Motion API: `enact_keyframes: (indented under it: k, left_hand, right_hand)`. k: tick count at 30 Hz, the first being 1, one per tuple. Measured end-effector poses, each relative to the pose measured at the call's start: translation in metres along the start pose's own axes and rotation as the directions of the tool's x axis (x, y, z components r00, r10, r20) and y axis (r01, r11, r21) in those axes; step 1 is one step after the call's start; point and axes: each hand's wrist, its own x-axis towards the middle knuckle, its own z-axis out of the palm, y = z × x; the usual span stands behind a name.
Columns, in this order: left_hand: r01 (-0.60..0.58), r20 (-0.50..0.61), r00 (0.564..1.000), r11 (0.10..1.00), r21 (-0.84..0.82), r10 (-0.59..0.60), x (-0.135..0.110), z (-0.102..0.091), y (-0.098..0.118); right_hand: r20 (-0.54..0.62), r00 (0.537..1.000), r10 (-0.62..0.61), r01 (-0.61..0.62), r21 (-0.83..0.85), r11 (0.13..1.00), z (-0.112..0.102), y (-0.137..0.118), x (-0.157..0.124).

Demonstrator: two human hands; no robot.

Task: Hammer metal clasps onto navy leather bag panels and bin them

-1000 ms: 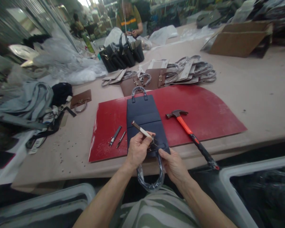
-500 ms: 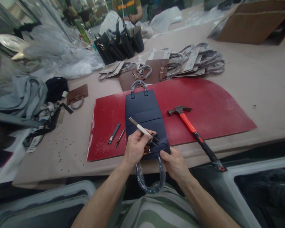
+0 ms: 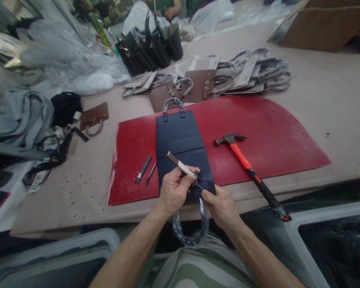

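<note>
A flattened navy bag piece (image 3: 180,146) lies lengthwise on a red mat (image 3: 258,132), one wrapped handle at its far end and another (image 3: 189,236) hanging over the table's near edge. My left hand (image 3: 174,190) is closed round a thin tool with a white grip (image 3: 181,165), its tip down at the bag's near edge. My right hand (image 3: 220,206) pinches that near edge beside the handle's base. A small metal fitting sits between the two hands, mostly hidden.
A hammer with an orange and black handle (image 3: 249,168) lies on the mat to the right. Two small metal tools (image 3: 145,170) lie left of the bag. Brown and grey bag pieces (image 3: 216,78) are stacked beyond the mat; black bags (image 3: 150,46) stand further back, with a cardboard box (image 3: 318,26) far right.
The view has tilted slightly down. My left hand has shifted the tool a little, keeping its tip at the bag's near edge. The right hand keeps its hold.
</note>
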Motion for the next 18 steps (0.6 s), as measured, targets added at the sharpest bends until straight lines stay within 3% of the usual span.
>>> enact_keyframes:
  k: [7,12,18]
  left_hand:
    - [-0.032,-0.019,0.999,0.998,0.062,0.033,0.004,0.002,-0.001]
    - [0.040,-0.042,0.998,0.997,0.063,-0.037,0.007,0.005,-0.001]
    - [0.051,-0.055,0.997,0.997,0.052,-0.048,0.009,0.005,0.005]
  right_hand:
    - [0.012,1.000,0.024,-0.019,-0.301,0.953,0.001,-0.023,-0.005]
    - [-0.156,0.985,-0.070,0.033,-0.228,0.973,0.010,-0.013,-0.010]
    - [-0.097,0.992,-0.077,0.061,-0.162,0.985,0.008,-0.007,-0.005]
